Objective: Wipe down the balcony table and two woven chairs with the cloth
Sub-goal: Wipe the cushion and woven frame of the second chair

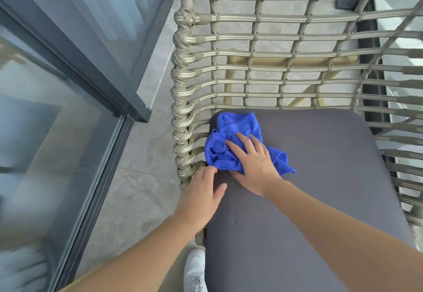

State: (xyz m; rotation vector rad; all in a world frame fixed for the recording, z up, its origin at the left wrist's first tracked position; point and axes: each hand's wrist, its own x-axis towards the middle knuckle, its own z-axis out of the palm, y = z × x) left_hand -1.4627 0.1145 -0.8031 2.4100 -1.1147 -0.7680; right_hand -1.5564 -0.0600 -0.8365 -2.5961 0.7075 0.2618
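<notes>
Blue cloth (231,145) under my R hand (251,165), fingers flat, pressing it on seat cushion (320,177); L hand (201,191) beside, relaxed, on cushion edge.

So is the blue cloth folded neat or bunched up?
Bunched up: the cloth lies crumpled under the right hand on the seat cushion.

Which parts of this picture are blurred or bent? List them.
Head view: the glass sliding door at left is smeared by motion blur; the beige woven rope chair bows outward from wide-angle distortion; the crumpled blue microfibre cloth and right hand are sharp; light is soft, without hard shadows.
</notes>
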